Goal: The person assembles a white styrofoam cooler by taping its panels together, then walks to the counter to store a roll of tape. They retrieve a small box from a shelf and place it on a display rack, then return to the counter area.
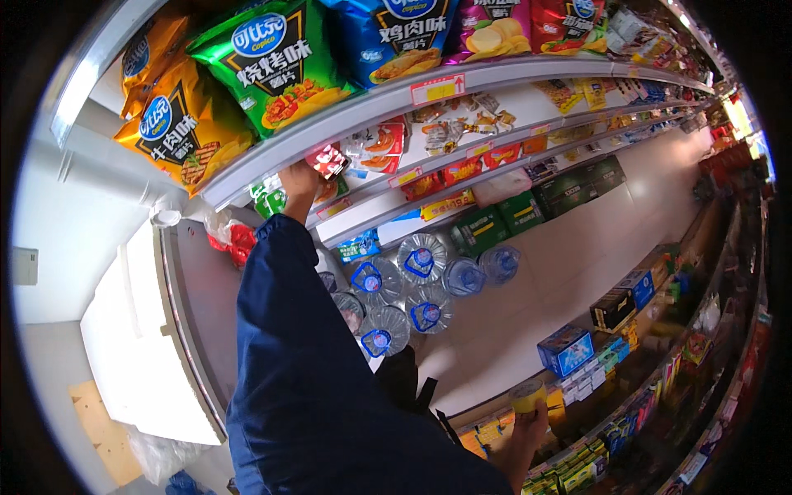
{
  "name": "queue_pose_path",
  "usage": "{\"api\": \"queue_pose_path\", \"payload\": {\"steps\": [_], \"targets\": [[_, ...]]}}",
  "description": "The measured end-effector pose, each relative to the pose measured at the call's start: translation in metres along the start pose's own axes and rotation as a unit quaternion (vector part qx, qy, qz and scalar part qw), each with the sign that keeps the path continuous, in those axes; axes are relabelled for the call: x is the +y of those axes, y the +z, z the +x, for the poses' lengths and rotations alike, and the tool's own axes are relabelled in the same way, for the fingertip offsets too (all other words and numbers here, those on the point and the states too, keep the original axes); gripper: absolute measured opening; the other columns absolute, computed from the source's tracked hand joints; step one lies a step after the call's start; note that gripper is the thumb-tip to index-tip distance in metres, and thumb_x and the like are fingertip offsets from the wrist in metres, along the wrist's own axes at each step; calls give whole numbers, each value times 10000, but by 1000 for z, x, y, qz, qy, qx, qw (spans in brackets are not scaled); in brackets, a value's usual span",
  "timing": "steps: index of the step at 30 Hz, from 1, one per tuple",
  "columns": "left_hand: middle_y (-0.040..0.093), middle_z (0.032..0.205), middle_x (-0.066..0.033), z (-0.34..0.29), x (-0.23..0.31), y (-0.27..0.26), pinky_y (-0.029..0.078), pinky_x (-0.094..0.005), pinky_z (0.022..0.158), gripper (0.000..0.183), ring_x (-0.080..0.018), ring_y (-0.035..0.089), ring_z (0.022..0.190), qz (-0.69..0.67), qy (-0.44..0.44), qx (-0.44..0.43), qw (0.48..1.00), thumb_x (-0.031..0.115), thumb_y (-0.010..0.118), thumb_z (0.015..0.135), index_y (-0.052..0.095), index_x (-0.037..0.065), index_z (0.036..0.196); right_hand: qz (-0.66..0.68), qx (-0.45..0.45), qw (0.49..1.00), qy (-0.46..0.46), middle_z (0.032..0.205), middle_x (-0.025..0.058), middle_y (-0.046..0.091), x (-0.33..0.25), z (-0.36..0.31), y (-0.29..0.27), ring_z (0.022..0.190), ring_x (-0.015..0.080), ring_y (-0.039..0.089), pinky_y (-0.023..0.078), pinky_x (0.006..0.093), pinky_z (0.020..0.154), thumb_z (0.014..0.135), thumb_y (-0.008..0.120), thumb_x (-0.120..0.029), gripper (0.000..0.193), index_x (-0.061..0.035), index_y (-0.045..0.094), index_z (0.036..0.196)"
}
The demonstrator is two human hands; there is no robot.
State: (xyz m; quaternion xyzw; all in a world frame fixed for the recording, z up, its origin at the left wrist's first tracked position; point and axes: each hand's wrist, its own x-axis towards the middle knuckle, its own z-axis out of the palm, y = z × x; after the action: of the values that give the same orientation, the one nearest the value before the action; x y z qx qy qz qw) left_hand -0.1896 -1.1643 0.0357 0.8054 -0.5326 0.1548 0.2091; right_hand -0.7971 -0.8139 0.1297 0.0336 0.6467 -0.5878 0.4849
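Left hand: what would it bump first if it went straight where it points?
Probably the red pack right by the left hand; depth is unclear, so they may already be touching.

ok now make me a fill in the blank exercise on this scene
The container in the right hand is ____.
Between the front orange bag and the blue bag sits a ____ one.
The handles on the clear jugs are ____.
The hand at the shelf is the ____ one.
Missing words: yellow; green; blue; left.

Two hands (298,185), one yellow container (525,398), two orange chip bags (176,128)
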Motion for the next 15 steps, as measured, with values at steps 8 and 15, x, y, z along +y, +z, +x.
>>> {"api": "queue_pose_path", "payload": {"steps": [8,15], "targets": [[538,1052,-150,-48,63,-27,451,-440,802,344,-354,515,980,-137,50,16,989,15,599,706,598,55,1048,-10,-166,985,42,875,34,585,11,44,-23,750,171,583,481,338,588,857,621,-188,246,-57,565,1058],[566,1061,-65,-29,80,3,455,-400,803,222,-253,521,1036,21,140,-150,978,242,597,815,678,149,999,-60,-154,985,45,859,31,585,7,41,-9,681,163,574,479,316,535,837,643,-130,169,-98,547,972]]}}
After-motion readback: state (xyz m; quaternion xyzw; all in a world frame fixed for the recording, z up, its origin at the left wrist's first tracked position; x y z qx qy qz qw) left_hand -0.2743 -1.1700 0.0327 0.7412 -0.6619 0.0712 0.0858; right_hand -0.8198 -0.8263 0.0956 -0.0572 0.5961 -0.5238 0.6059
